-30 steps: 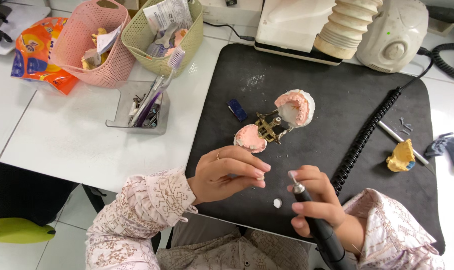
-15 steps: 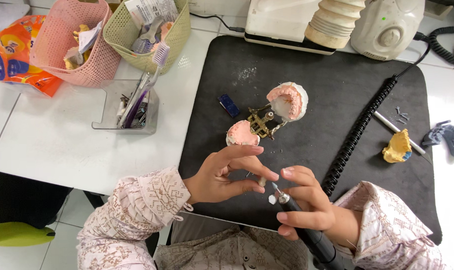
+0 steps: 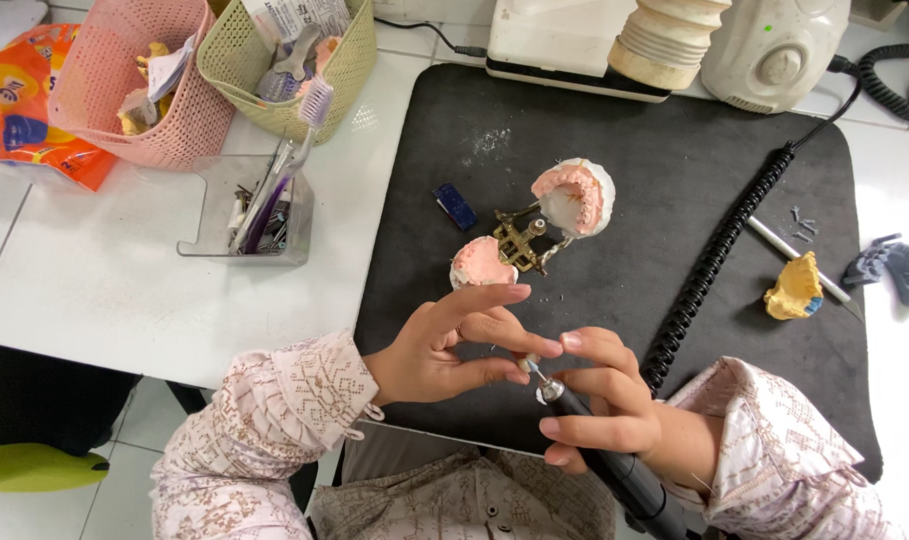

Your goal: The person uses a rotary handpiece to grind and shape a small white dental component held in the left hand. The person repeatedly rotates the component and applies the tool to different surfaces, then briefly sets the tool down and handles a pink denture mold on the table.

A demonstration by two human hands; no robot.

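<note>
Holding a dark rotary handpiece (image 3: 615, 465) like a pen, the right hand (image 3: 600, 405) has its fingers wrapped around it, the tip touching a tiny white piece (image 3: 524, 365). The left hand (image 3: 445, 350) pinches this piece between thumb and fingers, other fingers spread, at the near edge of the black mat (image 3: 675, 200). Further away on the mat stands a hinged pink dental model (image 3: 535, 225).

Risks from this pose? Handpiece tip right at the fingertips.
1. The handpiece in the right hand has its tip almost against the left hand fingertips, which pinch a tiny piece; a slip might nick skin or fling the piece.
2. The coiled cord runs close beside the right wrist; a tug may jerk the tool.
3. The hinged dental model sits just beyond the fingers and might get bumped.
</note>
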